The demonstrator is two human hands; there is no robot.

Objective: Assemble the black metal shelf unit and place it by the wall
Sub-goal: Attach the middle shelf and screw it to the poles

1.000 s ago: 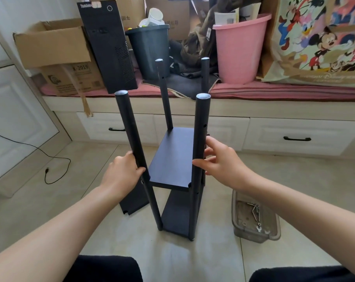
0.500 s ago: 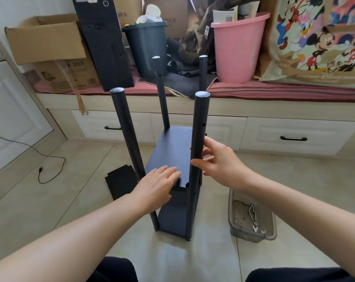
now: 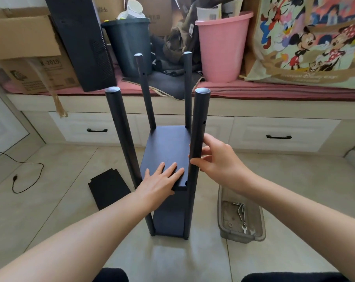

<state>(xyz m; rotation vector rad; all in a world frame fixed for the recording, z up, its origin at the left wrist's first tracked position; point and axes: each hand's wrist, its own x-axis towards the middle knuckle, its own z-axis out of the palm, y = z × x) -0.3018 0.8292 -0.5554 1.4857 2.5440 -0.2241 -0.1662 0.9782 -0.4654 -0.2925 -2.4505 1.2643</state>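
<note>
The black metal shelf unit [image 3: 168, 147] stands upright on the tiled floor in the middle of the view, with several round posts rising above its middle panel and a lower panel near the floor. My left hand [image 3: 160, 183] lies flat, fingers straight, on the near end of the middle panel. My right hand [image 3: 217, 159] holds the near right post [image 3: 200, 123], thumb in front and fingers behind it. A loose black shelf panel [image 3: 108, 190] lies on the floor to the left of the unit.
A clear plastic tray [image 3: 223, 218] with screws and a small wrench sits on the floor right of the unit. Behind runs a low white drawer bench [image 3: 274, 127] carrying cardboard boxes, a black computer tower [image 3: 81, 41], a dark bin and a pink bucket [image 3: 221, 49]. A black cable [image 3: 20, 176] trails at left.
My left hand let go of the near left post and moved right onto the middle panel, where it now lies flat. My right hand stays on the near right post.
</note>
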